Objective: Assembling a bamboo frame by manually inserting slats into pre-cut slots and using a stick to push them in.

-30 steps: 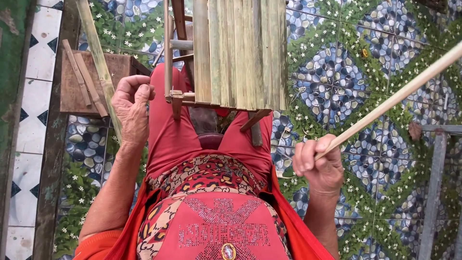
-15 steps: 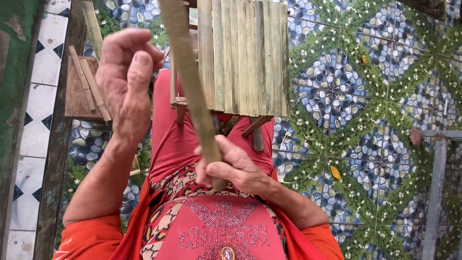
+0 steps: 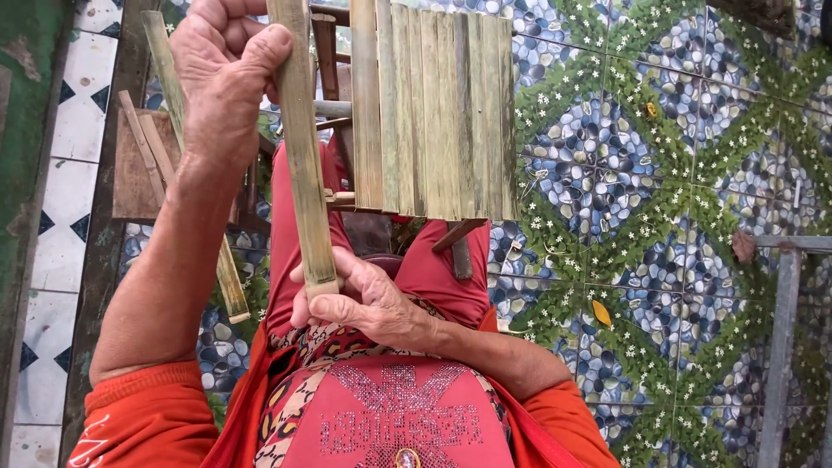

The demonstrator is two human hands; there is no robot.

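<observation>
A long green-brown bamboo slat (image 3: 303,147) stands almost upright in front of me. My left hand (image 3: 227,82) grips it high up, thumb on its side. My right hand (image 3: 360,299) holds its lower end near my lap. Just right of the slat is a small bamboo stool frame (image 3: 433,113) whose top is covered by several flat slats laid side by side; it rests over my red-trousered knees. The slat's upper end runs out of view.
A wooden board with thin sticks (image 3: 143,165) lies on the floor to the left, with another bamboo slat (image 3: 227,277) leaning past it. The floor has patterned pebble-and-flower tiles (image 3: 659,173). A grey metal frame (image 3: 784,329) stands at the right edge.
A second ago my right hand held the slat slanting out to the right. It swung to the middle and now stands near-upright, gripped by both hands beside the stool.
</observation>
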